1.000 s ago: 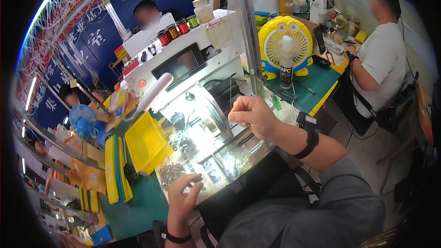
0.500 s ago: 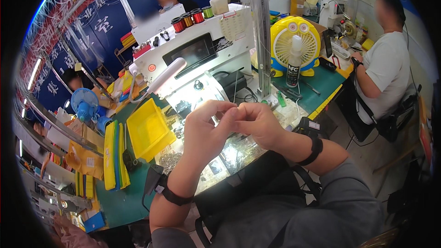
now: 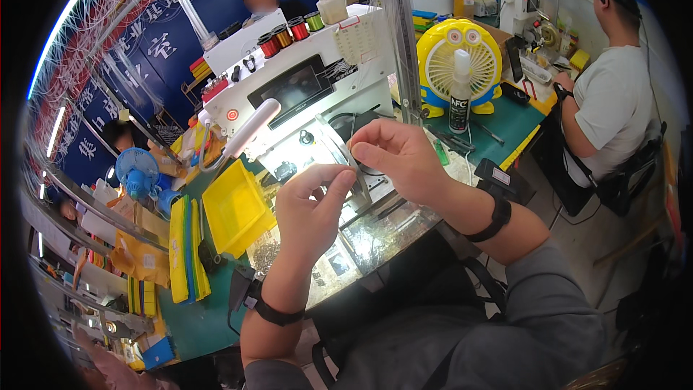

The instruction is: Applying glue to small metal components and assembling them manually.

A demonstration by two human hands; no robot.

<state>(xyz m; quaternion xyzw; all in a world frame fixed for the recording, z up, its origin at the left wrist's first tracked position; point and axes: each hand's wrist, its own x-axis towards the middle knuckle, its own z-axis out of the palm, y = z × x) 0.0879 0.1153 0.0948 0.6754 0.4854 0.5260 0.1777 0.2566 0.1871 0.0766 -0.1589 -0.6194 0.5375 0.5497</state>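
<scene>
Both hands are raised in front of a white winding machine point(image 3: 238, 105) with a dark screen. My left hand point(image 3: 312, 206) is pinched, thumb against forefinger, and whatever lies between them is too small to name. Slightly higher and to the right, my right hand point(image 3: 401, 155) pinches too, its fingertips near the left thumb but apart from it. What it grips I cannot make out. Behind the hands is the machine's lit work area, with a round metal disc partly covered by my fingers. A white lamp arm point(image 3: 253, 126) reaches over that area.
A yellow tray point(image 3: 234, 209) stands left of my left hand, with yellow and blue strips point(image 3: 188, 249) beyond it. Spools point(image 3: 281, 35) sit on the machine. To the right are a yellow fan point(image 3: 459, 65), a spray bottle point(image 3: 459, 105) and a seated person point(image 3: 613, 94).
My hands have come apart from fingertip contact. The right has risen a little and moved right; the left has dropped slightly and moved left. The view has shifted a bit.
</scene>
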